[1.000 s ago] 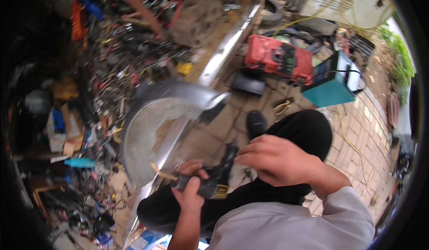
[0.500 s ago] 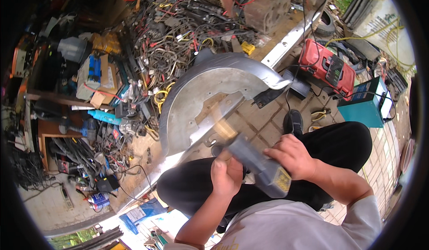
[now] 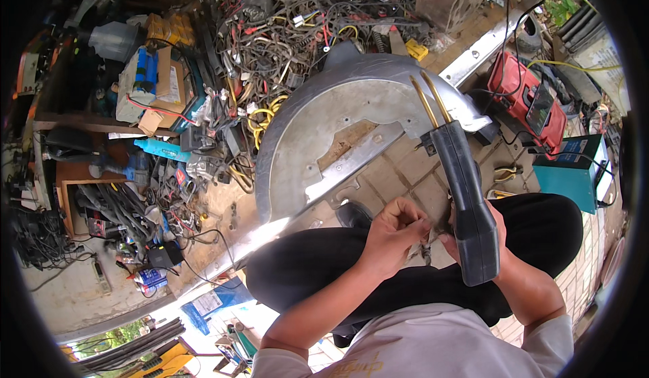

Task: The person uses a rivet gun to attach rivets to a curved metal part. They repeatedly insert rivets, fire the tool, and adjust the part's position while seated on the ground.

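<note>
My right hand (image 3: 493, 232) is wrapped round a long black handheld tool (image 3: 460, 175) with two brass prongs pointing forward. My left hand (image 3: 399, 236) is beside it, fingers pinched on something small and dark that I cannot make out. Beyond both hands lies a large grey curved metal guard (image 3: 297, 111) with an inner plate, resting along a bright metal edge. My black-clad knees are under my hands, with a dark shoe below.
At the left, a heap of wires and tools (image 3: 284, 33) and a cluttered wooden shelf (image 3: 81, 124). At the right, a red case (image 3: 507, 80), a teal box (image 3: 561, 175), pliers (image 3: 507, 172) and trailing cords on paving.
The black tool has swung upright in my right hand, its brass prongs now pointing forward. My left hand has left the tool and moved right. The view has shifted.
</note>
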Motion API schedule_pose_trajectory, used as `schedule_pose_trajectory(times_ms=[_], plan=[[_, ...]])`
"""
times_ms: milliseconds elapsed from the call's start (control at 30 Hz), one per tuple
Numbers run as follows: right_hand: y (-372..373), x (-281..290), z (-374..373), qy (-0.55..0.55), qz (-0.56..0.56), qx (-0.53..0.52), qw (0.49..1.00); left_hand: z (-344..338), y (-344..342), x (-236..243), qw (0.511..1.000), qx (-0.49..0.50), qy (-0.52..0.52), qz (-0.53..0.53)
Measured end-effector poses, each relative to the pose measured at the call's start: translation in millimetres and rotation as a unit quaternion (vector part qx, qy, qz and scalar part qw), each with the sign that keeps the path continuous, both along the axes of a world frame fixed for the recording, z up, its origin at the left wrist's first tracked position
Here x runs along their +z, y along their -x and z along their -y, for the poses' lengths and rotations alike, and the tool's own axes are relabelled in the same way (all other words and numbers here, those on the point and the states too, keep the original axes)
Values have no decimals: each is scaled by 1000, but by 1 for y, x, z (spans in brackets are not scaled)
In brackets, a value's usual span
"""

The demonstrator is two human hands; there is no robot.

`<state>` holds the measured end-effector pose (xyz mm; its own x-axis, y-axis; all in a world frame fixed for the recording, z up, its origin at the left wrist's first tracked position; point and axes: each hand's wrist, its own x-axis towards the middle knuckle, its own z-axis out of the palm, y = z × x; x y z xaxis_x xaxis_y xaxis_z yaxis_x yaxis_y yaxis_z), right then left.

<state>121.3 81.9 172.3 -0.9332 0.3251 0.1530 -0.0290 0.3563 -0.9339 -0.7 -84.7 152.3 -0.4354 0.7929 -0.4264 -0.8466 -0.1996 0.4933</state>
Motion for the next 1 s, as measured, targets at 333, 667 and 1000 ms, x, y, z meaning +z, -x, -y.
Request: schedule_pose_trajectory(times_ms=[333, 667, 1000], plan=[[-6, -20, -5, -11, -17, 59, 998, 17, 41, -15, 997, 70, 1, 16], [-6, -24, -1, -160, -85, 177, 967, 35, 67, -1, 970, 235, 25, 59], [3, -22, 10, -231, -88, 188, 950, 42, 64, 8, 970, 223, 35, 89]])
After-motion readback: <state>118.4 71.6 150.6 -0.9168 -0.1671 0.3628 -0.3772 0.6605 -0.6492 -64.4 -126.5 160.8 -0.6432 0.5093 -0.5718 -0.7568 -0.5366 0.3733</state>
